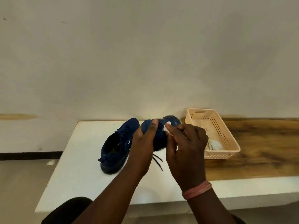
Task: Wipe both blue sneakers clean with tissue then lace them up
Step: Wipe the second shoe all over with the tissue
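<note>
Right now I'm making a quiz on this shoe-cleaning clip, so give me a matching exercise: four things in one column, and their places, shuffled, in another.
Things:
1. tissue
2. held sneaker
3. other sneaker
4. basket

Places:
A. standing on the white table
B. on the wooden surface, right of the table
C. pinched in the right hand
D. gripped by the left hand, raised off the table

Pairs: 1-C, 2-D, 3-A, 4-B

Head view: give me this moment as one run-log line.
step: wiping | left hand: grips raised blue sneaker | right hand: pinches white tissue on it | other blue sneaker: on white table, untouched | lacing: not started
</note>
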